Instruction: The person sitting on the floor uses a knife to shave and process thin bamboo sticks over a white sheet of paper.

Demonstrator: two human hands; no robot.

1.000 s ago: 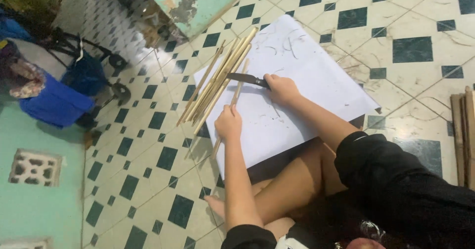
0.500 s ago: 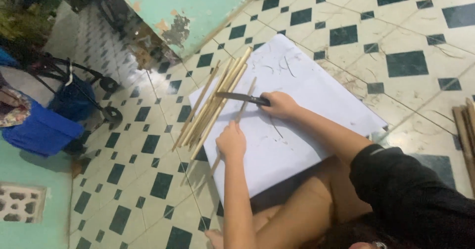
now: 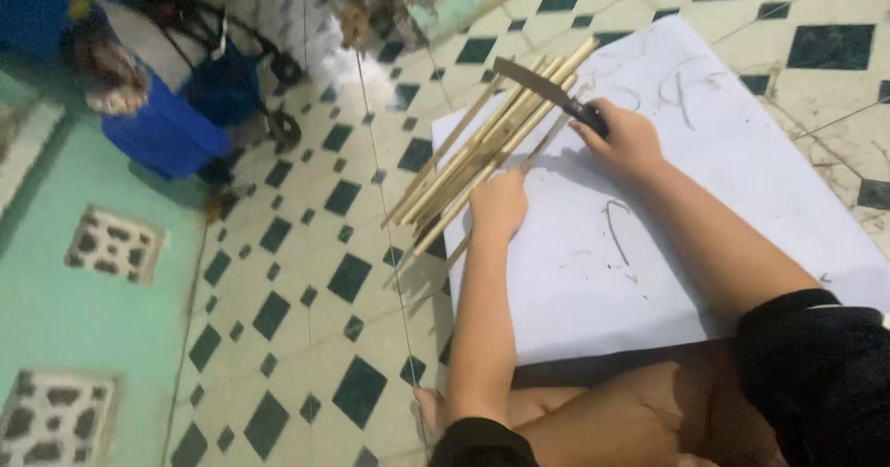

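Observation:
My left hand (image 3: 499,204) grips one thin bamboo stick (image 3: 536,152) that lies slanted over a white sheet (image 3: 723,207) on the tiled floor. My right hand (image 3: 627,140) holds a dark-bladed knife (image 3: 542,87) by its black handle, the blade raised over the far end of the sticks. A loose bundle of several bamboo sticks (image 3: 464,161) lies along the sheet's left edge, just left of my left hand. Thin curled shavings (image 3: 614,229) are scattered on the sheet.
The floor (image 3: 306,272) is cream tile with dark green squares. A blue plastic tub (image 3: 162,133) and a dark wheeled cart (image 3: 243,77) stand at the upper left. A green wall with patterned vent blocks (image 3: 111,243) runs down the left. My bare legs are folded at the bottom.
The view has shifted closer and to the right. My right hand has lifted the knife from the stick's middle to its far end. My left hand keeps its grip.

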